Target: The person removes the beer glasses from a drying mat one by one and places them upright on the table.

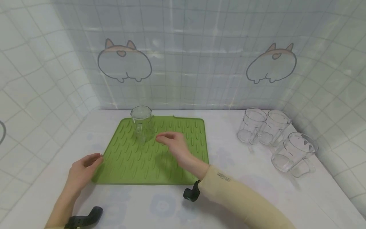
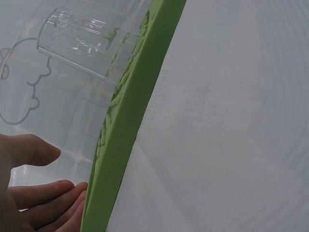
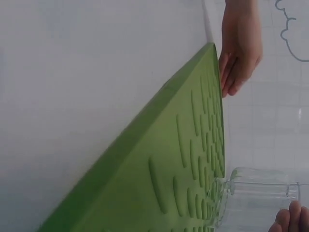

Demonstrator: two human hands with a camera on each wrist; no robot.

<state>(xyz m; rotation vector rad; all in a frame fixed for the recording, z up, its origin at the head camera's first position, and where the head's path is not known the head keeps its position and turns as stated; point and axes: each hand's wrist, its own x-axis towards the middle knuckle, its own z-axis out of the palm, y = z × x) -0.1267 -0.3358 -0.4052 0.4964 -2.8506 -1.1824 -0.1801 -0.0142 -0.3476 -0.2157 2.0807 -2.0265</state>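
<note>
A clear glass mug (image 1: pixel 141 118) stands at the back left of a green ridged drying mat (image 1: pixel 134 173), its handle facing the front. My right hand (image 1: pixel 179 149) hovers over the mat's middle, to the right of the mug and apart from it in the head view. Its fingers are loosely bent and nothing shows between them. At the mat's left edge is my left hand (image 1: pixel 83 170), relaxed and holding nothing. In the left wrist view its fingertips (image 2: pixel 79 188) are close by the mat's rim; whether they touch it I cannot tell.
Three more glass mugs, a back left one (image 1: pixel 251 125), one beside it (image 1: pixel 273 127) and a front one (image 1: pixel 294 152), stand on the white table (image 1: pixel 228 165) at the right. Tile-patterned walls (image 1: pixel 197 79) enclose the back and both sides.
</note>
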